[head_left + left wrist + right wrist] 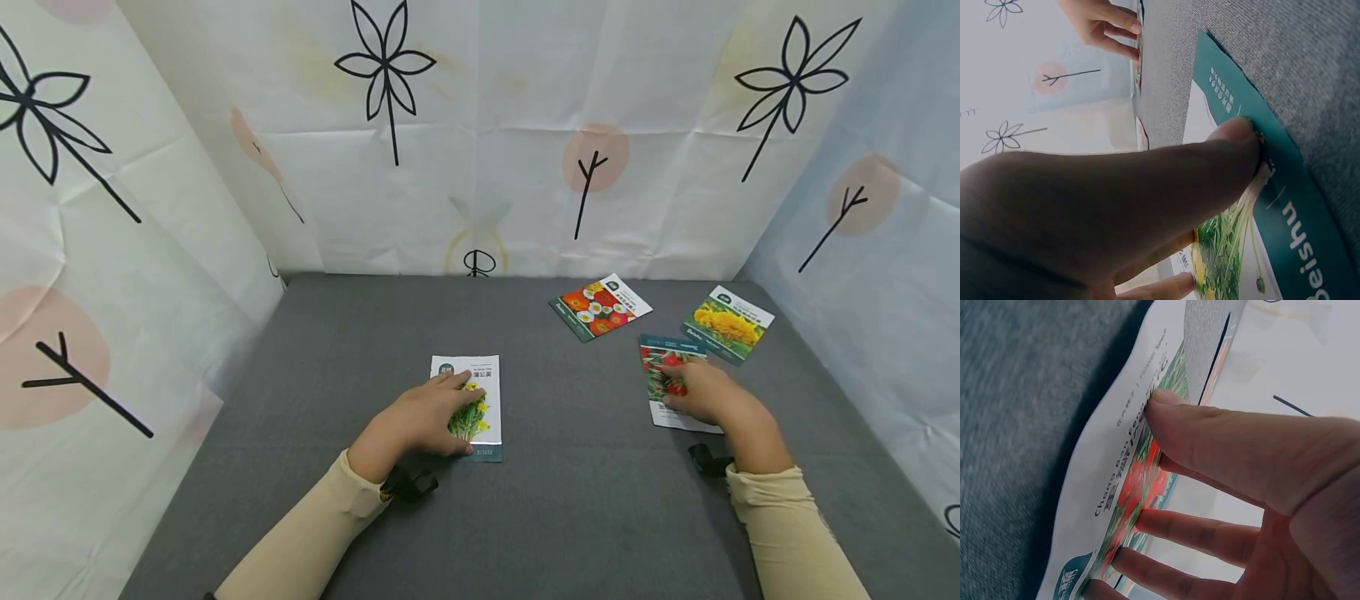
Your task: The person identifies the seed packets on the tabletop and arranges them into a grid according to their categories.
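Note:
In the head view my left hand (423,417) rests on a white seed packet (491,421) with yellow flowers, lying flat mid-table. Its thumb presses on the teal strip (1285,181) at the near end, and the other fingers reach over the picture. To the right, my right hand (708,393) touches a seed packet (670,414) with red flowers, its teal end pointing away from me. Seen from the right wrist, thumb and spread fingers lie on this packet's printed face (1107,444), whose white edge bows wavily above the cloth.
Behind the right hand lie two more seed packets: one with red, orange and white flowers (600,308), one with yellow flowers (727,323) near the red-flower packet's corner. Grey cloth (570,517) covers the table. White printed fabric (517,192) hangs at the back and both sides.

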Demonstrator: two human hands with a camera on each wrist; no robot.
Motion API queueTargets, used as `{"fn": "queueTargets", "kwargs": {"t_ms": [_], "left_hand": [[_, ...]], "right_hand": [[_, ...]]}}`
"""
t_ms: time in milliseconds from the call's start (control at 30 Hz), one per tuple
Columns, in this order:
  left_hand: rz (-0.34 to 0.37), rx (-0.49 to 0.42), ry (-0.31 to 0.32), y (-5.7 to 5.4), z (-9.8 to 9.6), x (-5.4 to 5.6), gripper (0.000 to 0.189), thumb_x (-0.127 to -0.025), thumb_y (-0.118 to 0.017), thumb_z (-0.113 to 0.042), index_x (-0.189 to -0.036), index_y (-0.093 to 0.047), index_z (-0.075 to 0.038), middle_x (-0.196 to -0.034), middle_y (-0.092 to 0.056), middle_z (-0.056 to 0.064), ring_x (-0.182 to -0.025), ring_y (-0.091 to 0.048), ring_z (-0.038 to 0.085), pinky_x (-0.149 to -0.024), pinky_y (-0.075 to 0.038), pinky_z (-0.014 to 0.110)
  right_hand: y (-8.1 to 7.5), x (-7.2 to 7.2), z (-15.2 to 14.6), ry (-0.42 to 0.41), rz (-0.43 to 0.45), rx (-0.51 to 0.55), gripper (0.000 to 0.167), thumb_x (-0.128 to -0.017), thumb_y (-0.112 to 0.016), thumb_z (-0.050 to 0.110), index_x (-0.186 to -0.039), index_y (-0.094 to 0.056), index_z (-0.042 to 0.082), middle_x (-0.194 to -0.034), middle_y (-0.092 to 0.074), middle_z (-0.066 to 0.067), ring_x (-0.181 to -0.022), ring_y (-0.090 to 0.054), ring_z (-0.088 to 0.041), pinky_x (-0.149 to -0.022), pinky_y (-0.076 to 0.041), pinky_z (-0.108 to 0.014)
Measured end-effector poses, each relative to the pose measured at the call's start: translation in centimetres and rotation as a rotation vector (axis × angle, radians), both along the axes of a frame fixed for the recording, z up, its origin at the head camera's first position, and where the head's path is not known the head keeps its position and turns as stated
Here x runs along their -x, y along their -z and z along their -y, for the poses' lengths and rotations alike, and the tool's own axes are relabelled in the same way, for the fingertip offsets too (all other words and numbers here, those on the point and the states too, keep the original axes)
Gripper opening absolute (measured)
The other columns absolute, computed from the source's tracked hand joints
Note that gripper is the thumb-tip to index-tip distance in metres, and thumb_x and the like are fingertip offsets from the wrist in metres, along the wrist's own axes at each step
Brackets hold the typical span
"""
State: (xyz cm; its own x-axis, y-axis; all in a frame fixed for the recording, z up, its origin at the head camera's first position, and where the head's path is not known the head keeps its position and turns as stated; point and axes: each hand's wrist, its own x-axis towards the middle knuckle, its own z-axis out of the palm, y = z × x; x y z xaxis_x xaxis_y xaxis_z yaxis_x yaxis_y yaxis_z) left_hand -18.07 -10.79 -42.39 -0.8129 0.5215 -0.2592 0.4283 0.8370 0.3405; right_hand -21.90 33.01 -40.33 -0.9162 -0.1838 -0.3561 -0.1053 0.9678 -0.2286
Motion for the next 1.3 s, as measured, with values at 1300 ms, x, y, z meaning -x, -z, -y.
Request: {"fn": "queueTargets", "kwargs": {"t_ms": [1300], "left_hand": [[-0.009, -0.008, -0.006, 0.1, 0.0, -0.2, 0.083, -0.088, -0.086, -0.044, -0.16, -0.051, -0.022, -0.174, -0.033, 0.011, -0.163, -0.025, 0.041, -0.124, -0.034, 0.063]], "right_hand": [[0.3, -0.7, 1.7, -0.063, -0.056, 0.01, 0.062, -0.095, -0.08, 0.023, -0.146, -0.059, -0.006, -0.135, -0.059, -0.038, -0.1, -0.057, -0.036, -0.085, -0.052, -0.053]]}}
